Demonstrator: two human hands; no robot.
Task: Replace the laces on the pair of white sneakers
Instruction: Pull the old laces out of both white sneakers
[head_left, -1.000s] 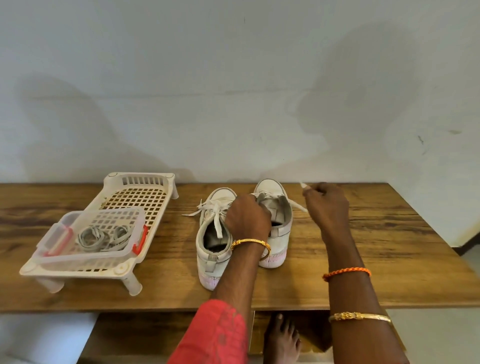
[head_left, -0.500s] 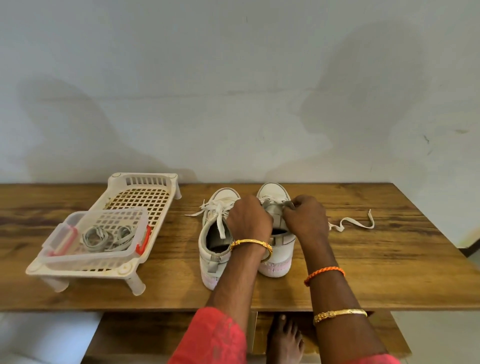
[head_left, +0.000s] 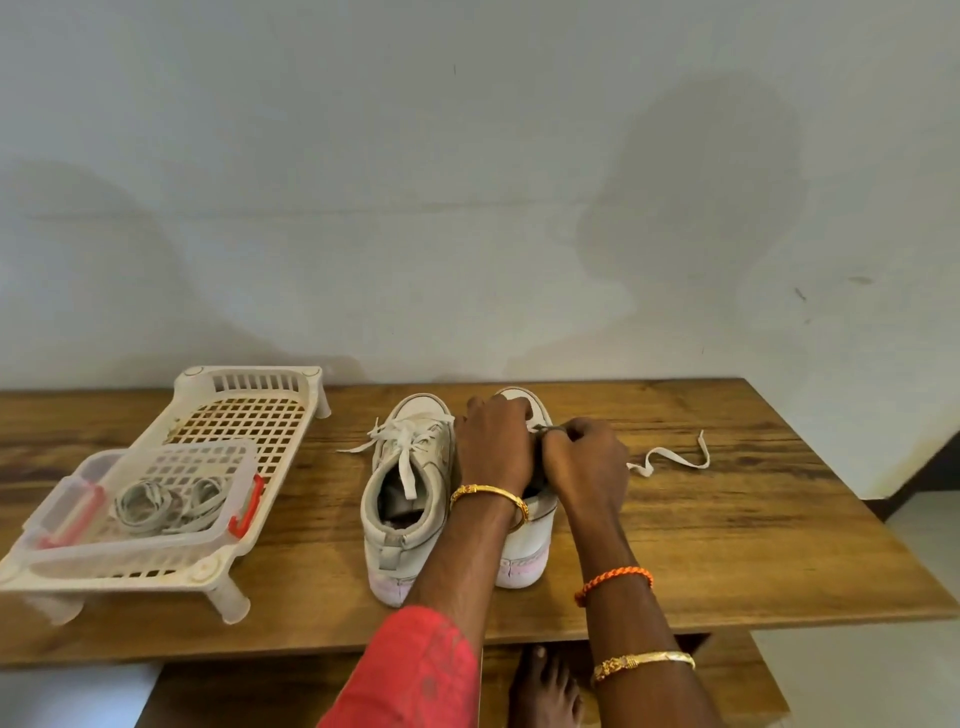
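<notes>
Far left edge of the tabletop (head_left: 753, 519) – white slotted rack (head_left: 249, 410) w/ a clear tub (head_left: 223, 525) resting on its near end, coiled grey laces (head_left: 161, 501) inside. Centre, near the back edge – left sneaker (head_left: 402, 499), still laced, bow loose, one lace end dropped into its opening. Touching it on the right, right sneaker (head_left: 524, 545), mostly hidden by hands. Left hand (head_left: 493, 449) grips its tongue area, fingers curled. Right hand (head_left: 587, 465) curled too, fingertips pinching at the eyelets – exactly what it pinches, can't tell. Loose white lace (head_left: 670, 460) trails toward the right edge.
</notes>
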